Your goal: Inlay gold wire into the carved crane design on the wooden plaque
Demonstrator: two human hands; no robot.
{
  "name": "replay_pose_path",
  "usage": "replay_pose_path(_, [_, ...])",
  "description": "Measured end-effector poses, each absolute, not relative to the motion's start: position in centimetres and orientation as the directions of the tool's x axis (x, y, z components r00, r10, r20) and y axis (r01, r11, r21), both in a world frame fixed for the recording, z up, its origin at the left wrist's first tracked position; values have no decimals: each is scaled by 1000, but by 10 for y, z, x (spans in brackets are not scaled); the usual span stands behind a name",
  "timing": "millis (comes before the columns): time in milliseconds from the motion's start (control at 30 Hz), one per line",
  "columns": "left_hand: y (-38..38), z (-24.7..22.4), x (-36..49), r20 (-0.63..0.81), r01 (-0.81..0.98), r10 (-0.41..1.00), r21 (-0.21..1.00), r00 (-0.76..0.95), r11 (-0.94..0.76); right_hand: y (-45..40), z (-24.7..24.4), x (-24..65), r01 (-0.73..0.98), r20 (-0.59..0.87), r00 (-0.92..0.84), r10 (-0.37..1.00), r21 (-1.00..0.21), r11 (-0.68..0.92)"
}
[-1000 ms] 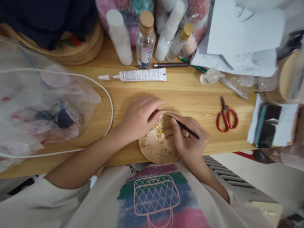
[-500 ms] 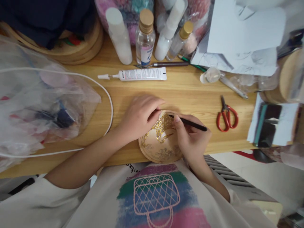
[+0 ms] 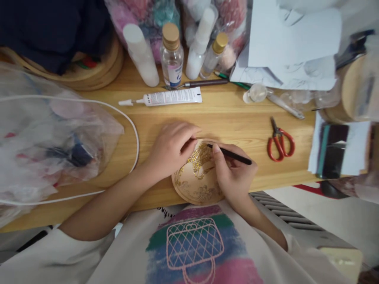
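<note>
A round wooden disc (image 3: 189, 181) lies at the table's front edge, with gold wire work on its upper part and drawn wave lines below. My right hand (image 3: 237, 169) pinches a thin black tool (image 3: 237, 156), whose tip touches the gold area near the disc's top. At the disc's upper left rests my left hand (image 3: 174, 148), its fingers bent over the rim; whether they grip the disc or something small is hidden. Red-handled pliers (image 3: 280, 142) lie to the right on the table.
Behind the disc lie a white glue tube (image 3: 173, 96) and a dark-handled tool (image 3: 205, 83). Several bottles (image 3: 172, 59) stand farther back. A plastic bag (image 3: 65, 146) and white cable (image 3: 137, 146) are left; a phone (image 3: 334, 152) and papers (image 3: 290, 39) are right.
The camera view has shifted and tilted slightly, moving the table items in the picture. Both hands keep nearly the same pose on the disc, the black tool still at the gold area.
</note>
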State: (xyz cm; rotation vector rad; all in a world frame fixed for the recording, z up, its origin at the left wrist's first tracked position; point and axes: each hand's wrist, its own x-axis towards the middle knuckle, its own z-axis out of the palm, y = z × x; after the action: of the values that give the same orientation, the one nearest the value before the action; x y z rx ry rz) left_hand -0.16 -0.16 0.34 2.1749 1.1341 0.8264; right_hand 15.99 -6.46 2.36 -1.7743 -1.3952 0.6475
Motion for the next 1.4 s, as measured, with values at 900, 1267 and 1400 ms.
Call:
replay_pose_path(900, [-14, 40, -5, -392, -365, 750, 693, 533, 622, -51, 44, 175, 89, 302, 19, 953, -950, 299])
replay_pose_path(1267, [-11, 45, -6, -381, -308, 741, 733, 553, 606, -49, 49, 182, 134, 287, -33, 957, -948, 289])
replay_pose_path(1400, [-11, 45, -6, -359, -307, 740, 742, 569, 596, -48, 49, 182, 131, 282, -47, 958, -949, 286])
